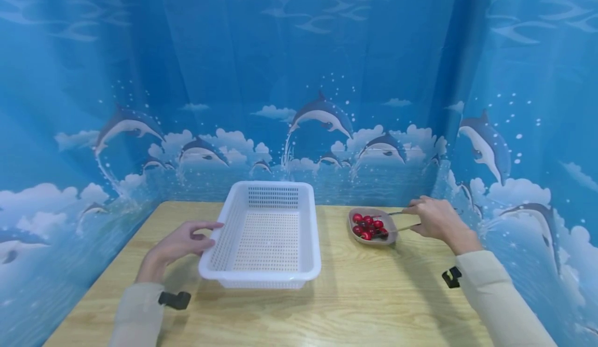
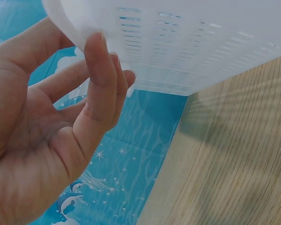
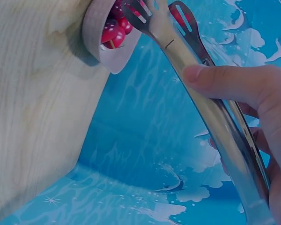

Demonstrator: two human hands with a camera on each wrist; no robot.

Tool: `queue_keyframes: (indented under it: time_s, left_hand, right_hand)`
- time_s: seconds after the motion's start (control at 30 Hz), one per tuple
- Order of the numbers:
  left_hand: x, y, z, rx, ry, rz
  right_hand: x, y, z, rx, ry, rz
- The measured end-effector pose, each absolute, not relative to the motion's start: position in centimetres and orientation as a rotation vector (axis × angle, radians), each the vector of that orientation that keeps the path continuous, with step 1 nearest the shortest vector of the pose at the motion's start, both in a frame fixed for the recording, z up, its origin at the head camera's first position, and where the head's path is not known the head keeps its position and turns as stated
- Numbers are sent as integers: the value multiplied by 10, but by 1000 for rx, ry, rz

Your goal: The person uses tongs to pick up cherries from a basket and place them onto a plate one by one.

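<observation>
A white slotted plastic basket (image 1: pixel 259 275) stands at the middle of the table with nothing inside it. At its left side my left hand (image 1: pixel 184 240) pinches the rim, with fingertips curled against the wall (image 2: pixel 145 28) in the left wrist view. My right hand (image 1: pixel 436 217) holds a pair of metal tongs (image 3: pixel 215 122), their two arms spread apart. The slotted tong tips reach over a small pinkish-beige bowl (image 1: pixel 392 237) holding several red cherries (image 1: pixel 366 225). Whether the tips touch a cherry is hard to tell.
The light wood-grain table (image 1: pixel 355 305) ends at the back and left against a blue curtain (image 1: pixel 299 51) printed with dolphins. Curtain also hangs close on the right. Each sleeve carries a small black wrist device (image 1: pixel 451 277).
</observation>
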State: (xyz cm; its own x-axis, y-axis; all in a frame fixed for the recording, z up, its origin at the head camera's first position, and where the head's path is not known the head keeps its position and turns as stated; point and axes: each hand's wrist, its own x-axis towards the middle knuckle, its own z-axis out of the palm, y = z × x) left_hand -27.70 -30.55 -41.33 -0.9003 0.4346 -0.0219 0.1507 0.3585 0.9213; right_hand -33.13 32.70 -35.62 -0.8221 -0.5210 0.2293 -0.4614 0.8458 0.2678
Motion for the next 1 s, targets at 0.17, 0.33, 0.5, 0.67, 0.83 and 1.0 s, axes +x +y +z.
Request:
queue_keyframes:
  time_s: [0.17,0.33,0.5,0.67,0.83,1.0]
  left_hand:
    - [-277,-306,-413,519,2365,1558]
    - [-278,-306,-414,527,2364,1561]
    - [-278,-306,-415,528,2371,1554]
    - [-279,-307,-416,530,2364,1559]
    - [-279,-308,-416,542,2353,1568]
    - [-279,-308,-417,559,2353,1565]
  right_hand:
    - [-330,326,-355,747,-2707,-203]
    - [-324,317,-359,805,-2724,-18]
    - [-322,310,-370,926,-2736,102]
    - [-323,304,-384,1064,-2689,155]
    - [-322,293,-399,1171,-2699,236]
    - [-316,281,-416,1190,-2747,336]
